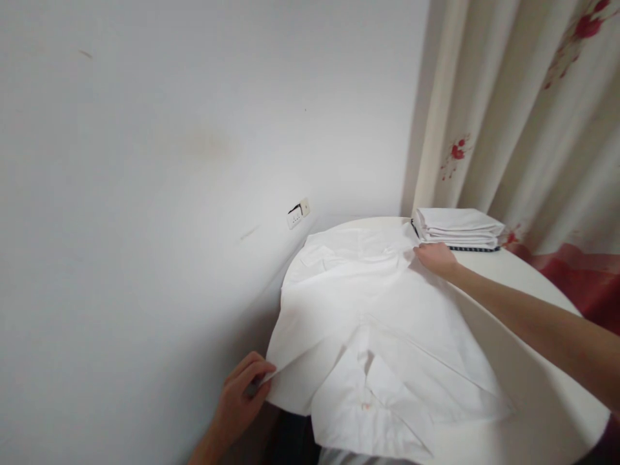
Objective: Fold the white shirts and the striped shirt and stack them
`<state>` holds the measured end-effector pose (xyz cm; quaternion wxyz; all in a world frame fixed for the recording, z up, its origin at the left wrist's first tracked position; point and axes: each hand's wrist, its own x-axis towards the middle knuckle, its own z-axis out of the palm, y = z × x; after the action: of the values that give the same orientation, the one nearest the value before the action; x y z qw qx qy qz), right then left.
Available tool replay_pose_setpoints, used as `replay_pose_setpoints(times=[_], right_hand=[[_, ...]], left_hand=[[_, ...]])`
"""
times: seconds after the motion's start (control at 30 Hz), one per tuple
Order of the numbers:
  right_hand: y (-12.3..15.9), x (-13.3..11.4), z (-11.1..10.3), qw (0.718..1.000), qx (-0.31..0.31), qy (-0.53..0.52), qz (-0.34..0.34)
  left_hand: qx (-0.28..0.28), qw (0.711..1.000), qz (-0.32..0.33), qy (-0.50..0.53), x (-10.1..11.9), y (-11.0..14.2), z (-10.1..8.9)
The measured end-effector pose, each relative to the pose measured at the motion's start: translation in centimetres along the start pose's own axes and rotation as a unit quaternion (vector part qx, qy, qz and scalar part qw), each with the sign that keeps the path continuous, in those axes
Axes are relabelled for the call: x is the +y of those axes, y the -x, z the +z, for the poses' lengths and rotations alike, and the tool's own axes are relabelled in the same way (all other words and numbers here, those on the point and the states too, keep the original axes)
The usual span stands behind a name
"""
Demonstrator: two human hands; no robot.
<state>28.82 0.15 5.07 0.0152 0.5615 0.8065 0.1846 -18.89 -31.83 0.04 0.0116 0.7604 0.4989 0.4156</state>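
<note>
A white collared shirt (329, 310) is spread over a round white table (537, 387), its collar end towards me and partly over the near edge. At the lower left, my left hand (245, 391) pinches the shirt's side edge between thumb and fingers, just off the table. My right hand (437, 258) reaches across to the far right and grips the cloth there with its fingers closed. Between the two hands the fabric lies fairly flat, with some creases near the far end.
A folded stack of white cloth (458, 223) sits on a dark checked item (472, 248) at the table's far right. A white wall (194, 161) with a socket (294, 218) runs along the left. Cream curtains (508, 116) with red flowers hang at the right.
</note>
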Motion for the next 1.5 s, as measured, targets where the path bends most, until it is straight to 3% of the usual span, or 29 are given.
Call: replay_pose_setpoints(times=[0.13, 0.23, 0.33, 0.43, 0.57, 0.7, 0.83, 1.03, 1.2, 1.4, 1.5], right_hand=[[0.3, -0.7, -0.4, 0.999, -0.036, -0.01, 0.033], [-0.1, -2.3, -1.3, 0.998, -0.017, -0.015, 0.052], [-0.3, -5.3, -2.7, 0.998, 0.006, -0.064, 0.017], [0.4, -9.1, -3.9, 0.988, 0.011, -0.144, -0.057], [2.2, -13.1, -3.6, 0.965, 0.043, -0.232, -0.116], [3.4, -14.8, -1.5, 0.95, 0.074, -0.274, -0.134], [3.6, -15.1, -0.1, 0.951, 0.071, -0.278, -0.116], [3.6, -15.1, -0.3, 0.953, 0.075, -0.269, -0.121], [3.9, -15.0, -0.6, 0.951, 0.066, -0.277, -0.12], [4.0, -15.0, -1.0, 0.954, 0.067, -0.268, -0.12], [3.9, -15.1, -0.8, 0.958, 0.047, -0.262, -0.111]], left_hand=[[-0.045, 0.996, -0.049, 0.06, -0.8, 0.0, -0.2], [-0.006, 0.982, -0.168, 0.088, -2.0, -1.0, 0.4], [0.057, 0.941, -0.318, 0.096, -3.7, -3.4, 1.5], [0.033, 0.923, -0.37, 0.101, -5.3, -5.9, 2.5], [-0.019, 0.921, -0.385, 0.058, -6.3, -8.3, 3.2], [-0.033, 0.915, -0.397, 0.069, -6.8, -8.6, 3.2], [-0.046, 0.924, -0.372, 0.075, -7.4, -8.4, 2.7], [0.014, 0.954, -0.284, -0.093, -7.6, -11.8, 3.2], [-0.036, 0.944, -0.3, -0.137, -8.3, -14.6, 4.4], [-0.054, 0.946, -0.277, -0.159, -9.2, -15.2, 4.9], [-0.053, 0.955, -0.204, -0.207, -8.5, -14.9, 5.5]])
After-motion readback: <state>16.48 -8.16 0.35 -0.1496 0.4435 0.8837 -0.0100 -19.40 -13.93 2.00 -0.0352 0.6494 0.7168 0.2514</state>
